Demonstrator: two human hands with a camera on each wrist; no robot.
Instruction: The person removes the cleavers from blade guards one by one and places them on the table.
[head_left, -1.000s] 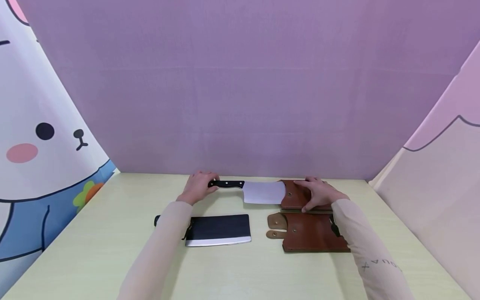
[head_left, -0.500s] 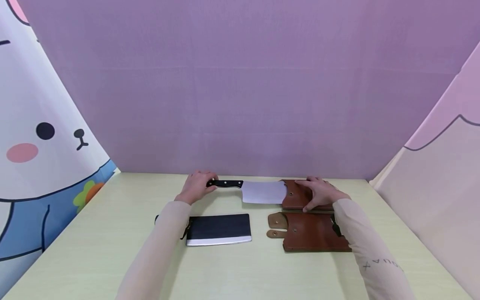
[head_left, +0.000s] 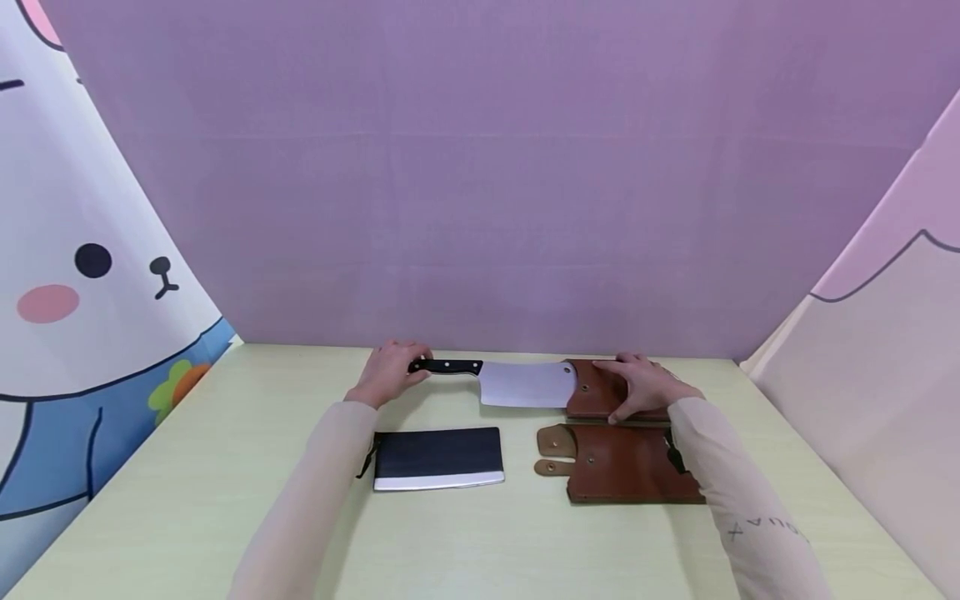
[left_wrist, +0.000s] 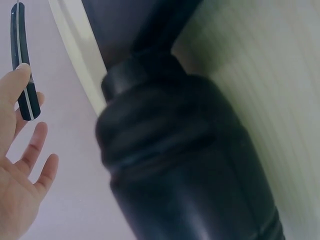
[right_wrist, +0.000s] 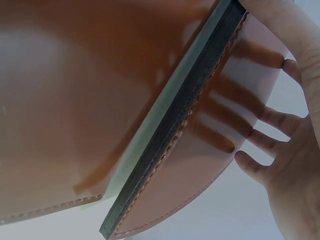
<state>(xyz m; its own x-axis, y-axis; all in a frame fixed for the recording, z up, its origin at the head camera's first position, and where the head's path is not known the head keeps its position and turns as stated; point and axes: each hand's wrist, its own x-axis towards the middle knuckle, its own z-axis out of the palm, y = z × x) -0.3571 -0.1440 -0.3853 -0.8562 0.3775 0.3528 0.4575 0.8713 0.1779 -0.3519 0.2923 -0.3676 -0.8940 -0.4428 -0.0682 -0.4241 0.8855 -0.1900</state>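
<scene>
My left hand [head_left: 386, 373] pinches the butt of a black riveted handle on a cleaver [head_left: 525, 385], thumb against it in the left wrist view, other fingers spread. The cleaver's bright blade points right, its front end inside the mouth of a brown leather sheath [head_left: 587, 404]. My right hand [head_left: 647, 387] holds that sheath across its width, thumb at the near edge and fingers at the far edge. Nearer lies a second cleaver [head_left: 438, 452] with a dark blade and bright edge, its handle hidden under the left forearm. Right of it lies a second sheath [head_left: 626, 467] with strap flaps.
All lies on a pale wooden table [head_left: 465, 550]. A purple cloth wall [head_left: 480, 208] rises right behind the far cleaver, with printed panels at both sides. In the left wrist view a large blurred dark handle [left_wrist: 170, 150] fills the middle.
My left hand has drawn the cleaver slightly to the left, so more blade, with its hole, shows outside the sheath. The right hand and sheath have barely shifted.
</scene>
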